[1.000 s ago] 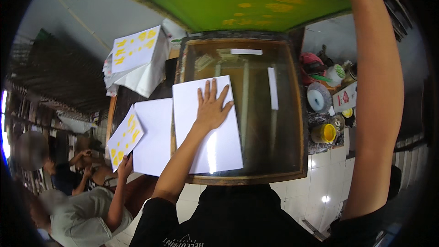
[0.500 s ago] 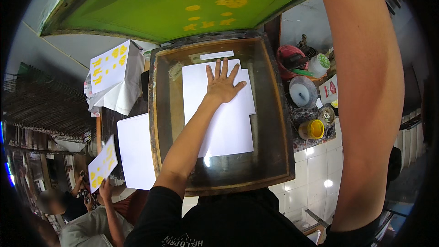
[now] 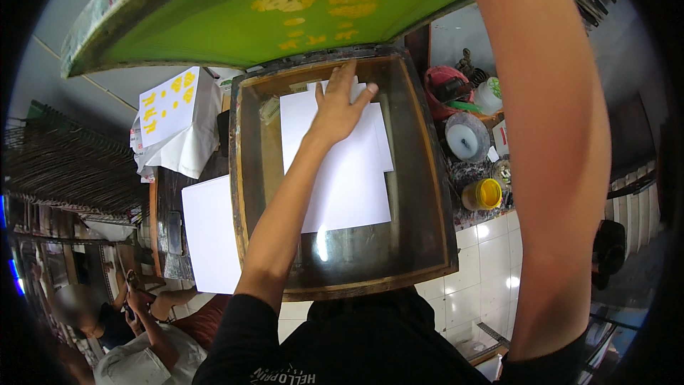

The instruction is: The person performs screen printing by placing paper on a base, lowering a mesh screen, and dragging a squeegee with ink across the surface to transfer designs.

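Note:
Fingers stretched out, my left hand (image 3: pixel 338 108) is over the far end of a white paper sheet (image 3: pixel 340 189); its fingertips reach past the sheet's far edge. Whether the fingertips touch anything cannot be made out. The sheet lies on a glass-topped, wood-framed printing table (image 3: pixel 420 221), with another white piece showing at its right side. Above the table's far edge hangs a raised green printing screen (image 3: pixel 206 32) with yellow flower-like patterns. My right forearm (image 3: pixel 552 135) stretches up toward the screen's right side, and the right hand is beyond the picture's top.
Left of the table are a stack of white paper (image 3: pixel 211 235) and a yellow-printed sheet (image 3: pixel 169 105) on a wrapped bundle. A yellow ink jar (image 3: pixel 486 194), a white tub (image 3: pixel 469 139) and a red basin (image 3: pixel 445 93) stand at right. A person (image 3: pixel 153 349) sits at lower left.
My left hand has slid forward over the sheet's far edge. The raised screen looks tilted lower, and my right arm has shifted left. The printed sheet by the seated person's hand is gone from view.

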